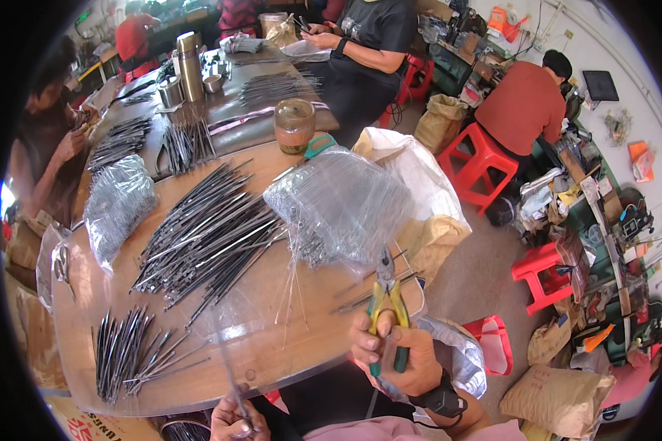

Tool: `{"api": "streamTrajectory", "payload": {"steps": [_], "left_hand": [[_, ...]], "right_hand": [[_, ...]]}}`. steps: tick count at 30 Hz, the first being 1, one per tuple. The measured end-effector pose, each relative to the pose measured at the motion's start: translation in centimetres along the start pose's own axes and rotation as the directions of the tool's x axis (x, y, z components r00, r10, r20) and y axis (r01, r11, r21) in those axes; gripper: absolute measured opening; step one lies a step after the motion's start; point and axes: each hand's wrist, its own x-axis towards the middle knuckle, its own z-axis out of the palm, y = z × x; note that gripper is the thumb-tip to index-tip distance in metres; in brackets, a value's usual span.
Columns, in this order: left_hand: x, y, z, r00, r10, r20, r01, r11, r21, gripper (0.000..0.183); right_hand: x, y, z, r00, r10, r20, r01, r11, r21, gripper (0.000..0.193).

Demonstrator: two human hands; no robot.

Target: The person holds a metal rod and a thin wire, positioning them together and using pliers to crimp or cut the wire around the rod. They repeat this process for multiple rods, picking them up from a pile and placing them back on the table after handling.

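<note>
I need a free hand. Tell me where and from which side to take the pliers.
Take the pliers by the yellow-green handles, coming from the near, lower end. The metal nose points away over the table, and the right hand already wraps those handles, so that end is the grippable one.

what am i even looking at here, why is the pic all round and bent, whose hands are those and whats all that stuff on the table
The view comes from a wide fisheye camera worn on a person's head, looking down, so straight edges curve near the rim. The two hands at the bottom are that person's own. The right hand grips pliers with yellow and green handles, jaws pointing up. The left hand pinches a thin clear plastic sleeve between its fingers. On the wooden table lie piles of slim dark metal rods, a smaller pile near the left hand, and bundles of clear plastic bags. Farther off stand a glass jar and a steel flask. Other people sit around at work.
</note>
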Motion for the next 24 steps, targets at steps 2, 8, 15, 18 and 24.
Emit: {"api": "streamTrajectory", "payload": {"steps": [2, 8, 15, 18, 24], "left_hand": [[0.1, -1.2, -1.1, 0.974, 0.225, 0.008, -0.213, 0.931, -0.297, 0.04], [1.4, -0.6, 1.4, 0.997, 0.03, 0.074, -0.007, 0.959, -0.284, 0.037], [0.6, -0.7, 0.3, 0.995, 0.101, -0.001, -0.097, 0.957, -0.274, 0.031], [1.0, 0.4, 2.3, 0.98, 0.12, -0.16, -0.107, 0.99, 0.089, 0.023], [1.4, -1.4, 2.8, 0.94, 0.294, -0.173, -0.21, 0.898, 0.386, 0.011]], "right_hand": [[-0.4, -0.3, 0.0, 1.0, 0.01, -0.023, -0.008, 0.996, 0.09, 0.014], [0.2, 1.3, 0.7, 0.995, -0.085, -0.058, 0.087, 0.996, 0.033, 0.015], [0.8, 1.0, 0.3, 0.999, 0.044, -0.033, -0.045, 0.998, -0.049, 0.015], [0.4, -0.1, 1.3, 0.995, 0.012, -0.099, -0.017, 0.999, -0.048, 0.015], [2.1, -3.4, 2.2, 0.911, -0.181, 0.371, 0.392, 0.103, -0.914, 0.011]]}}
